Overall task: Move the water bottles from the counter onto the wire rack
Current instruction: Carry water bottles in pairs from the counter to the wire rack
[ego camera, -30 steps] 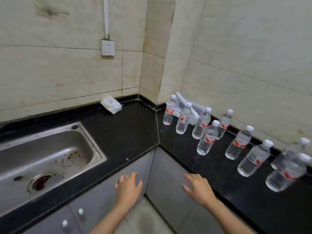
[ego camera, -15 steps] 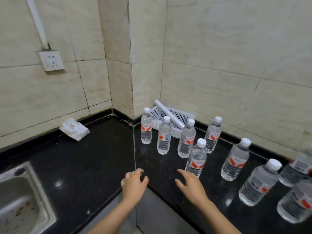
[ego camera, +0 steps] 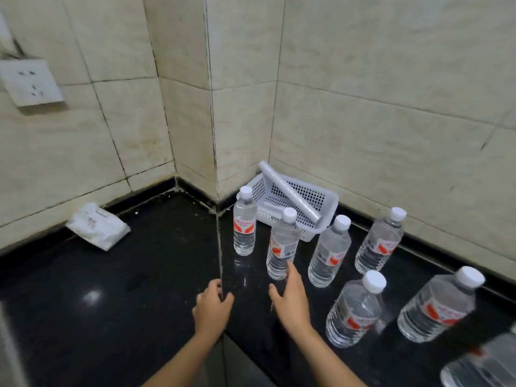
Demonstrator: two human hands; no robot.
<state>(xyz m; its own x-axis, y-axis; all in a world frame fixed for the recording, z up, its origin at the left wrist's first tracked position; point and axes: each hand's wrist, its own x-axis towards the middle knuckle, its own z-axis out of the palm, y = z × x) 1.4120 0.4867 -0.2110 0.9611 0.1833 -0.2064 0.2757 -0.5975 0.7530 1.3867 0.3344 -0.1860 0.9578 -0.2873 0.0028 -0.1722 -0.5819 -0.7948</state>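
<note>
The job is judged barely begun: at least 6 water bottles [ego camera: 245,224] are seen standing on the worktop [ego camera: 139,275] in front of the white basket [ego camera: 331,212]. No wire rack is seen. The left grip [ego camera: 212,305] and right grip [ego camera: 290,298] are held open and empty, the right one closer to the basket.

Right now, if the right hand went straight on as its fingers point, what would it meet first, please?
Probably the water bottle standing just ahead of the right hand, second from the left. Its fingertips overlap the bottle's base in this view, though whether they touch is unclear.
</note>
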